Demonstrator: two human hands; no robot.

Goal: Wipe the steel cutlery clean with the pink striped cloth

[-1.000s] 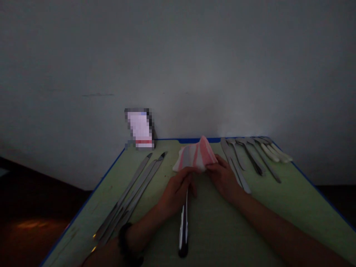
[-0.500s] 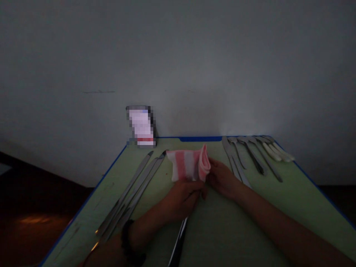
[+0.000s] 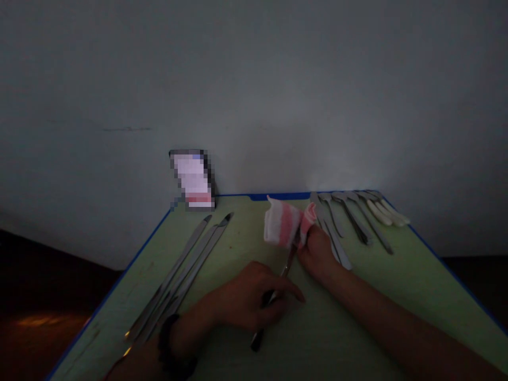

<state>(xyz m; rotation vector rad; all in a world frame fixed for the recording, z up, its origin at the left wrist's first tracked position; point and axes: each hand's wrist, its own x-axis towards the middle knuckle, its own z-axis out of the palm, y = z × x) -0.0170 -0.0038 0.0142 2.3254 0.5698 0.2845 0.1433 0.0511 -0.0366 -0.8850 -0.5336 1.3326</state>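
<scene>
My left hand (image 3: 250,304) is closed round the handle of a table knife (image 3: 273,293) that points up and to the right. My right hand (image 3: 317,248) grips a pink-and-white striped cloth (image 3: 283,225), bunched over the far end of the knife blade. Both hands rest low over a green mat (image 3: 397,286) with a blue edge. The light is dim.
Several long knives (image 3: 182,275) lie side by side on the left of the mat. A row of spoons and knives (image 3: 353,219) lies at the far right. A small blurred card (image 3: 192,180) stands against the grey wall behind.
My left hand slid back down the knife to its handle and tilted it rightward. The cloth, flat and spread a moment ago, is now bunched in my right hand round the blade tip.
</scene>
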